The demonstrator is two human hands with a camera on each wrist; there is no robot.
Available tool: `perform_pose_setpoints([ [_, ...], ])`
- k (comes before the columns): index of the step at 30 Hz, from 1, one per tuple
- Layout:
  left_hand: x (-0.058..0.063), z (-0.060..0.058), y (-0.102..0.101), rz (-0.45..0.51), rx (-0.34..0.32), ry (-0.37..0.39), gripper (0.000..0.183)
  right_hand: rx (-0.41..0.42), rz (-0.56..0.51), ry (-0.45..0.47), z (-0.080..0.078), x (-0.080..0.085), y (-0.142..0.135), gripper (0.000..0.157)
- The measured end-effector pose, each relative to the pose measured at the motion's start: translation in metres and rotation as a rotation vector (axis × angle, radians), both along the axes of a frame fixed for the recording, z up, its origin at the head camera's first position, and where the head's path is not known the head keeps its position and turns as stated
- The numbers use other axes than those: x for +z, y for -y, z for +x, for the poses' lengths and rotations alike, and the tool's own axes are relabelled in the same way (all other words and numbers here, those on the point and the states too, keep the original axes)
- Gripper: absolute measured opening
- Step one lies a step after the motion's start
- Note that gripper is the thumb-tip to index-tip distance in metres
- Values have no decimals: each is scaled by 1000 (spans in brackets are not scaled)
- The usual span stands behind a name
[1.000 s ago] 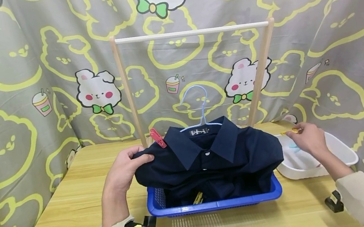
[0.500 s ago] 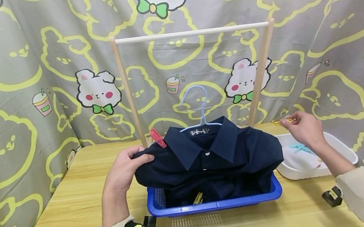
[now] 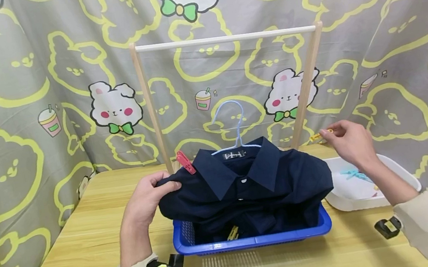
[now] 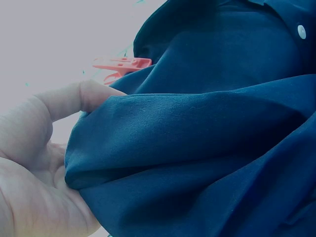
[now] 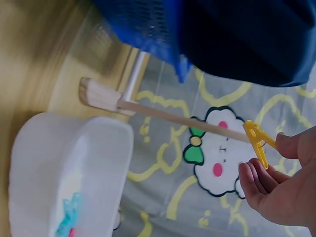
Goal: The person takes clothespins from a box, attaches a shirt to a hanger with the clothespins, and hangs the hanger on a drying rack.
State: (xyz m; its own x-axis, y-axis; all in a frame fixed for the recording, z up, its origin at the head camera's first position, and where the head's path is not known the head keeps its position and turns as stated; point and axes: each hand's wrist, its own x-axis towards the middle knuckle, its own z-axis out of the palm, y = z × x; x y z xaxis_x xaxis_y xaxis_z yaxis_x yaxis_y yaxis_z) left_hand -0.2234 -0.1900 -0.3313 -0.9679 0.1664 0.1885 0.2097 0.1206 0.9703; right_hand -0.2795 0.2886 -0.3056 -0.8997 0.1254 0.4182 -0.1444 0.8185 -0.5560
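A dark navy shirt [image 3: 263, 181] with a collar lies on a light blue hanger [image 3: 238, 134], its lower part bunched in a blue basket [image 3: 256, 240]. My left hand [image 3: 144, 199] grips the shirt's left shoulder, thumb in front of the cloth. Close to the collar, a red clothespin [image 3: 185, 162] is clipped on that same shoulder; the left wrist view shows the clothespin [image 4: 123, 64] behind the fold. With thumb and fingertips my right hand [image 3: 351, 142] pinches a yellow clothespin [image 5: 257, 143], in the air to the right of the shirt.
A white tub [image 3: 403, 178] with blue clothespins [image 3: 355, 175] stands right of the basket. Behind the shirt rises a wooden rack with a white rail [image 3: 224, 37]. Another yellow clothespin [image 3: 233, 232] sits in the basket's front. Patterned curtain encloses the table.
My right hand has risen from above the white tub and moved left toward the shirt, carrying the yellow clothespin. The left hand and shirt have stayed in place.
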Motion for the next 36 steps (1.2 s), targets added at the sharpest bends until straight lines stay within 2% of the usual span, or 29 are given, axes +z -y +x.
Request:
perform_pose_setpoints([
  [7, -1, 0, 0, -17, 2, -15, 24, 45, -36, -23, 8, 16, 15, 55],
  [15, 0, 1, 0, 6, 3, -3, 24, 85, -18, -67, 16, 28, 34, 51],
  [26, 0, 1, 0, 7, 1, 12, 22, 141, 4, -138, 26, 40, 57, 43],
  [36, -2, 0, 1, -13, -13, -22, 24, 191, 1, -154, 39, 47, 74, 35],
])
